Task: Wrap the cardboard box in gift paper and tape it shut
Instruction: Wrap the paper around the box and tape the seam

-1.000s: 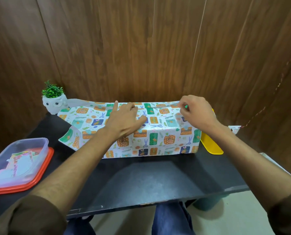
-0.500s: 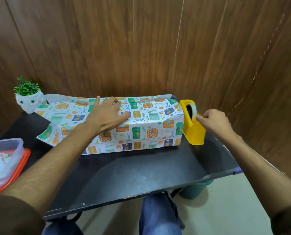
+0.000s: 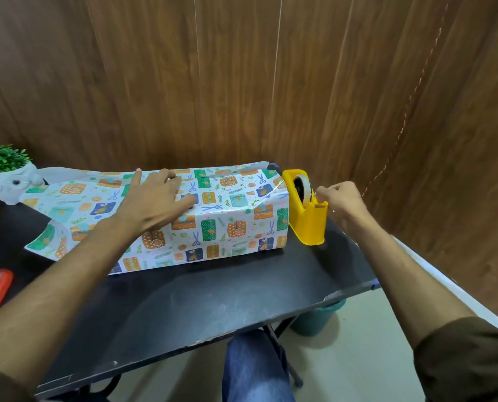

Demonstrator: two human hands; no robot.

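- Gift paper (image 3: 227, 224) is draped over the long box, which lies across the back of the black surface (image 3: 213, 300). The cardboard itself is hidden, and loose paper trails off to the left.
- Left grip (image 3: 154, 201): fingers spread flat, pressing the paper on top of the box.
- Right grip (image 3: 343, 198): fingertips pinch the tape (image 3: 305, 187) at the cutter end of the yellow dispenser (image 3: 308, 224).
- The dispenser sits just beside the box's right end.
- Owl planter (image 3: 6, 181) at far left.

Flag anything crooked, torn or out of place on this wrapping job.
The gift paper is wrinkled near its right top edge beside the tape dispenser, and its left end lies unfolded, splayed on the table toward the owl planter. No tears or spills show.
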